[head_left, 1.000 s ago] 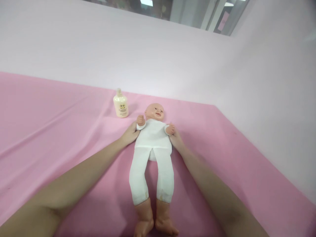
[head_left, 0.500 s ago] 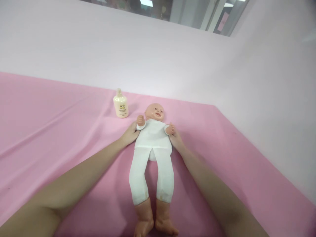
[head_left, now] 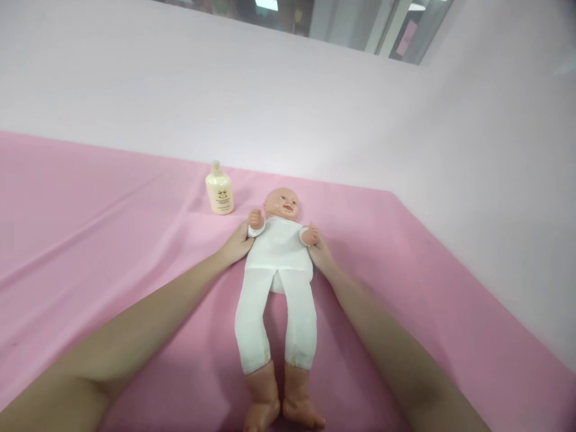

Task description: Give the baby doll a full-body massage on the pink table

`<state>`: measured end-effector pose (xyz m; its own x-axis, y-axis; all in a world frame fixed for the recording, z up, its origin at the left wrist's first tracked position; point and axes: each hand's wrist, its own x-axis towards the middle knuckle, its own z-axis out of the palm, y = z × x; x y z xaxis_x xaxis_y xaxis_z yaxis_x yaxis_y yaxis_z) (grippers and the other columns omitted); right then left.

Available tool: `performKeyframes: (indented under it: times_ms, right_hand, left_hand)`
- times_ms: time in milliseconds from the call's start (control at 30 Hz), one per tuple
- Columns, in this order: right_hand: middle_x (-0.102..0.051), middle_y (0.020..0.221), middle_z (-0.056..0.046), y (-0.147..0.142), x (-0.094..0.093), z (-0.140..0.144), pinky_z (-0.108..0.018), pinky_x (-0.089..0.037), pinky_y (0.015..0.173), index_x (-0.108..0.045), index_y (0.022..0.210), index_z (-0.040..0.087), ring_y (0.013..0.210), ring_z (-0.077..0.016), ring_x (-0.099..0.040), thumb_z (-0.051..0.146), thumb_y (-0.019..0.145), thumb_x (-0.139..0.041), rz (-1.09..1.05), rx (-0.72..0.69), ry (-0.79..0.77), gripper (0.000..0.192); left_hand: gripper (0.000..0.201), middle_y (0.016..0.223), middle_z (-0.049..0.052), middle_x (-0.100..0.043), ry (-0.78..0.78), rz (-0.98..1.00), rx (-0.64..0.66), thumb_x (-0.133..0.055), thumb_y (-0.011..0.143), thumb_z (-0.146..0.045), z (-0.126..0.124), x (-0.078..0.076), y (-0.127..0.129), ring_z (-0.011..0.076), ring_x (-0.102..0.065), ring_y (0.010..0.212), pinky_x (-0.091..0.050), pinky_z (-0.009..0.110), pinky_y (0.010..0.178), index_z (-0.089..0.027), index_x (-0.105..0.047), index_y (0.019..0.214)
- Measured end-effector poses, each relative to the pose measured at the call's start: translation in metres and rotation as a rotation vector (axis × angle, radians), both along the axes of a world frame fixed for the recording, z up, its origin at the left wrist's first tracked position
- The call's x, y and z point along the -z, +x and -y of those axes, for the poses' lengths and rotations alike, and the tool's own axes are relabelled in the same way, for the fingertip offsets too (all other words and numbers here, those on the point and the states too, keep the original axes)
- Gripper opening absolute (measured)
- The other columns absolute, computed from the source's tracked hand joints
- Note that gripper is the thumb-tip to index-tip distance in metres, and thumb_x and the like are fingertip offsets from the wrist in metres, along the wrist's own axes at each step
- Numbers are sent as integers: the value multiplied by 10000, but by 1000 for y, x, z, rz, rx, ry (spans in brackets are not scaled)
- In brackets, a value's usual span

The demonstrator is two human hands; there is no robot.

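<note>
A baby doll (head_left: pixel 279 246) in white cloth lies on its back on the pink sheet, head away from me and bare feet toward me. My left hand (head_left: pixel 237 243) grips it at the upper side, just below the doll's raised forearm, with the thumb showing and the other fingers hidden under the body. On the opposite side my right hand (head_left: pixel 322 254) holds the doll at the same height, and most of its fingers are tucked out of sight behind the doll's arm and torso.
A cream pump bottle (head_left: pixel 220 193) with a printed label stands upright beyond my left hand. The pink sheet (head_left: pixel 135 198) has folds on the left. A white wall (head_left: pixel 225 90) rises behind it and along the right, with a window (head_left: pixel 333 27) at the top.
</note>
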<state>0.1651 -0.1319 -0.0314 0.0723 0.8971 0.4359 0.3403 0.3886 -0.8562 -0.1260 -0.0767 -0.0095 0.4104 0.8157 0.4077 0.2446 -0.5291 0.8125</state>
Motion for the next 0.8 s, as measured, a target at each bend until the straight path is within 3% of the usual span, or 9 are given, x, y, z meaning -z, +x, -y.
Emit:
performKeyframes:
  times_ms: [233,567,800]
  right_hand:
    - [-713,1271,-93,0,-1,2,-434,-500,1134,-652,1212,219,1215,-251,-664,297,900,-595,-38,12,-40,327]
    - [-715,1279,-77,1,2,0,-453,-488,1157,-649,1226,240,1237,-251,-659,322,917,-595,-24,17,-26,324]
    - [-708,1319,-85,1,2,1,-440,-481,1168,-645,1269,231,1266,-246,-652,303,925,-584,-17,27,-38,356]
  left_hand:
    - [383,1297,135,-694,0,-11,-5,-588,927,-296,-4,6,-2,338,-649,1222,-510,536,1114,-167,-590,1288]
    - [369,1208,125,-720,-3,-5,-5,-603,941,-374,-4,6,-2,351,-643,1220,-509,566,1099,-178,-610,1253]
    - [378,1296,133,-694,-11,-14,-13,-593,945,-323,-5,8,-3,346,-644,1243,-498,533,1125,-159,-593,1286]
